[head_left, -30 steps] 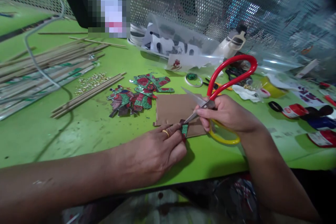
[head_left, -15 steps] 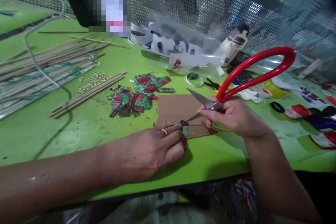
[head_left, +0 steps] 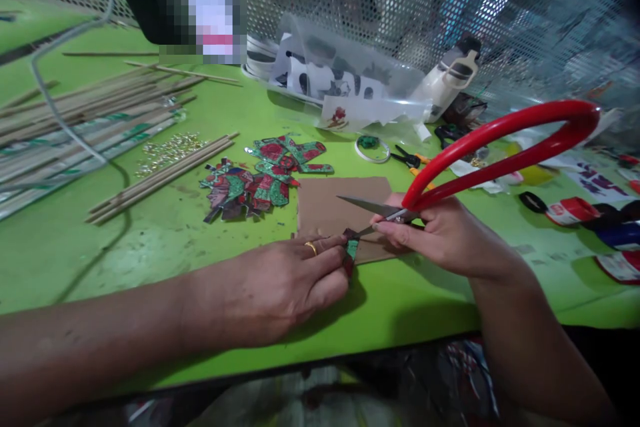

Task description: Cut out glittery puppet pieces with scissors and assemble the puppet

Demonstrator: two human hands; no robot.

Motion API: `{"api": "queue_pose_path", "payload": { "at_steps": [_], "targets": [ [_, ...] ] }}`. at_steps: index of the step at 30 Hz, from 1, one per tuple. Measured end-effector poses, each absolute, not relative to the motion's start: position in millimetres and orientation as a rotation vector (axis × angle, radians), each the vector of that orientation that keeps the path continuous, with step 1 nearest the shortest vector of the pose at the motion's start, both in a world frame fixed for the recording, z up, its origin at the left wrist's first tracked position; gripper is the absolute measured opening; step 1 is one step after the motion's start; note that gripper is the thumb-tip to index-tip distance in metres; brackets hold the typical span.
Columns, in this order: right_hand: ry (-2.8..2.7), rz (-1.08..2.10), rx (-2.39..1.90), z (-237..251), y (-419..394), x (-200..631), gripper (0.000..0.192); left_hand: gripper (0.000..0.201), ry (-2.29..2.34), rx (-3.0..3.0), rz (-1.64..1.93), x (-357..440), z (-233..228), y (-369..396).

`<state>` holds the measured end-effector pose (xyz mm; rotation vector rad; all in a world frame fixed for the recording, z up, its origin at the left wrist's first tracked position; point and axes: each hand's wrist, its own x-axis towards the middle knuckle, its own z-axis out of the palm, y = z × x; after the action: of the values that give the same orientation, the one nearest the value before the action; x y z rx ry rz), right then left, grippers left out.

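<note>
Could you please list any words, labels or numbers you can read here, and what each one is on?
No text reads clearly.
Red and white tape rolls: label too blurred.
Printed sheets in the clear bag: pictures only, no legible words.
White bottle: no readable label.

Both forearms are bare with no sleeves in view, and the left hand (head_left: 280, 287) wears a plain gold ring (head_left: 311, 248).

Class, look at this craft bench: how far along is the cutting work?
Done: several painted cut-outs lie piled beside the cardboard. In hand: the left hand pins a small green piece on the cardboard while the right hand works the open scissors at it. Left: printed sheets remain bagged behind.
</note>
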<state>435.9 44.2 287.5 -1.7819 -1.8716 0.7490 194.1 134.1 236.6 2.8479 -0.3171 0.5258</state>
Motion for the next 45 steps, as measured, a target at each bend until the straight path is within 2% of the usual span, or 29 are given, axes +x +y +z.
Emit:
{"api": "queue_pose_path", "payload": {
  "at_steps": [12, 26, 35, 45],
  "targets": [
    [-1.837, 0.865, -1.8, 281, 43, 441, 0.026, 0.027, -0.288, 2.836, 0.513, 194, 235, 134],
    [-2.0, 0.757, -1.793, 295, 54, 430, 0.017, 0.022, -0.347, 2.836, 0.667, 196, 235, 133],
    [-2.122, 0.654, -1.76, 300, 62, 420, 0.017, 0.029, -0.393, 2.939, 0.692, 194, 234, 132],
    [-2.113, 0.605, -1.775, 289, 59, 420, 0.018, 0.023, -0.355, 2.87, 0.709, 194, 234, 131]
  ]
}}
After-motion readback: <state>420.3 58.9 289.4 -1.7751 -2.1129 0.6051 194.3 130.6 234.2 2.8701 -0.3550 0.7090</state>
